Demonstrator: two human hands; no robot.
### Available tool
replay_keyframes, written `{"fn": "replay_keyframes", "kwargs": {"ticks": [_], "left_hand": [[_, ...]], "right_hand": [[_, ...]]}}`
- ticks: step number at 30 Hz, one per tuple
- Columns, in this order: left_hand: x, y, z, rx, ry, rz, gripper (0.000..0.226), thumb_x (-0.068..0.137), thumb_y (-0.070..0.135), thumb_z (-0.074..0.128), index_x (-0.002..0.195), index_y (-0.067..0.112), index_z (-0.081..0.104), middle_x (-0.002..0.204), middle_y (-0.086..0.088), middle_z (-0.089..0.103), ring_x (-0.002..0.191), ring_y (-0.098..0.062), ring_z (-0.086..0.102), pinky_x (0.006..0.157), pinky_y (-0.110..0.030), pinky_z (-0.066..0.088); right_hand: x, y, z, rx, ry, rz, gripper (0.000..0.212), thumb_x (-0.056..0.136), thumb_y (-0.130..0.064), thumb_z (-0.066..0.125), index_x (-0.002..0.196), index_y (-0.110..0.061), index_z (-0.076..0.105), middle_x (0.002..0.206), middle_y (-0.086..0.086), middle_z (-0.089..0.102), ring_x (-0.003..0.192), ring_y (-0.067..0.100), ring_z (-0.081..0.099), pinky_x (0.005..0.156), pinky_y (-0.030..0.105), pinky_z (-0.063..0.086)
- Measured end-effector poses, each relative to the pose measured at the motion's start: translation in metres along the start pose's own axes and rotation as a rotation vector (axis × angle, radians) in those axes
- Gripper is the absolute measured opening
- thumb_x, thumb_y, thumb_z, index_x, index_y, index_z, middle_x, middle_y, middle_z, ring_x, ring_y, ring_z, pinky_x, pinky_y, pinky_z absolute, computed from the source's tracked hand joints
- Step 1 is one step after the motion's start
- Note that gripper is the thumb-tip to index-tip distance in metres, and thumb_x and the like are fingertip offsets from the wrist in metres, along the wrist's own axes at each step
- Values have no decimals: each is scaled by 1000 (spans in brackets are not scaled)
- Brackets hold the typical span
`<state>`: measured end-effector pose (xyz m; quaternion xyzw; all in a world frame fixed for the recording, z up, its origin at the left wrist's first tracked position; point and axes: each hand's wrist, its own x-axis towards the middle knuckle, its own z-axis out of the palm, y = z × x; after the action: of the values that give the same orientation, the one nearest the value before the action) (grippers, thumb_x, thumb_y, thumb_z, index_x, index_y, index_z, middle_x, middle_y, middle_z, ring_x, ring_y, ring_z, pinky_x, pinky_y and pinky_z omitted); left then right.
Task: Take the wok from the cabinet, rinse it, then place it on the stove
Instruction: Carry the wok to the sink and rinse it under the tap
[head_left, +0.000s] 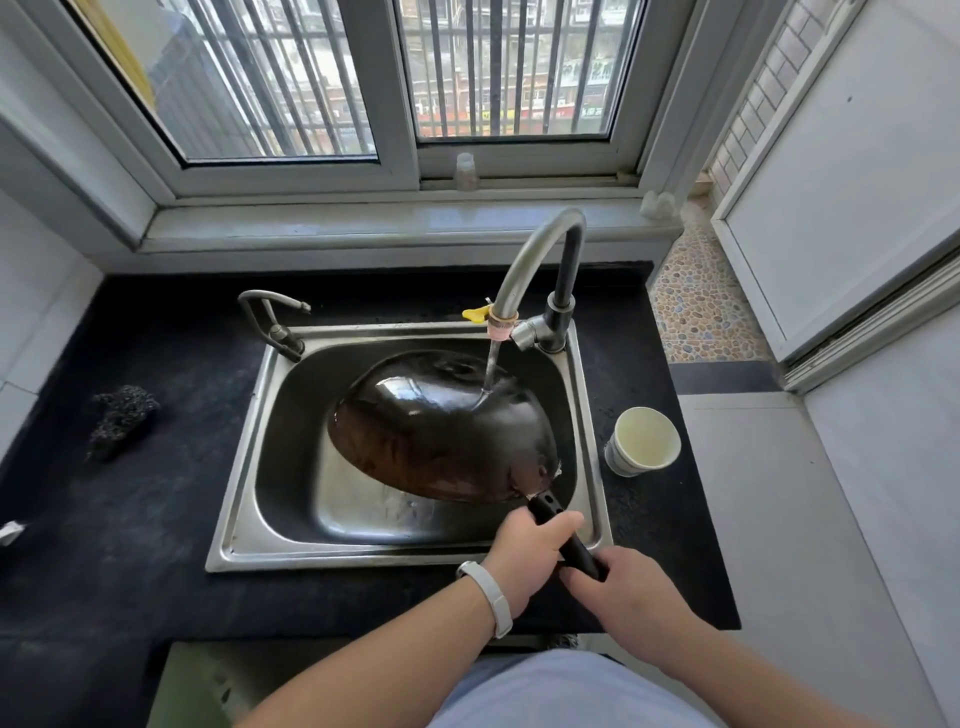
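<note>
The dark wok (441, 426) is turned bottom-up and tilted over the steel sink (244, 467). Water runs from the tall curved faucet (540, 260) onto its wet outer side near the far right. Its black handle (569, 540) points toward me at the sink's near right corner. My left hand (524, 556), with a white wristband, grips the handle closer to the bowl. My right hand (623, 587) grips the handle's end. No stove or cabinet is in view.
A paper cup (643, 440) stands on the black counter (130, 519) right of the sink. A dark scouring pad (120, 415) lies at the left. A small second tap (272, 322) sits at the sink's far left corner. A barred window is behind.
</note>
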<state>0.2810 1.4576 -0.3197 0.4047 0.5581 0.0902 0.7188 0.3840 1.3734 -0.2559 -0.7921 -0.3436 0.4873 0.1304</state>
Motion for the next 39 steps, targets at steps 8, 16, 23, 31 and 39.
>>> {"fn": "replay_keyframes", "kwargs": {"ticks": [8, 16, 23, 31, 39], "left_hand": [[-4, 9, -18, -153, 31, 35, 11, 90, 17, 67, 88, 8, 62, 73, -5, 57, 65, -16, 57, 50, -22, 48], [-10, 12, -37, -244, 112, 76, 22, 69, 34, 71, 74, 14, 63, 65, 0, 56, 63, -16, 53, 65, -33, 44], [-17, 12, -49, -289, 183, 68, 31, 70, 40, 72, 78, 12, 63, 67, -1, 57, 69, -21, 56, 69, -37, 47], [-22, 17, -48, -612, 94, 75, 24, 74, 25, 68, 61, 17, 49, 59, 1, 42, 51, -11, 41, 56, -26, 35], [-18, 20, -43, -671, 285, 14, 26, 86, 21, 67, 70, 17, 48, 62, 1, 37, 54, -13, 42, 56, -27, 38]], "right_hand": [[10, -20, 4, -211, 69, -82, 33, 83, -49, 60, 76, -17, 62, 64, 0, 62, 55, 14, 54, 59, 36, 51], [19, -43, 10, -310, 9, -120, 27, 78, -45, 62, 75, -18, 60, 63, -3, 59, 56, 14, 54, 51, 27, 39], [22, -63, 7, -94, -226, -13, 19, 79, -23, 64, 90, -8, 66, 59, 5, 53, 42, 17, 46, 43, 24, 41], [13, -70, 8, 146, -454, 1, 5, 78, -11, 56, 82, -8, 57, 51, 2, 47, 37, 17, 35, 39, 23, 24], [15, -65, 9, 512, -725, 151, 8, 72, -15, 57, 77, -15, 50, 58, 2, 41, 42, 13, 27, 35, 20, 21]]}}
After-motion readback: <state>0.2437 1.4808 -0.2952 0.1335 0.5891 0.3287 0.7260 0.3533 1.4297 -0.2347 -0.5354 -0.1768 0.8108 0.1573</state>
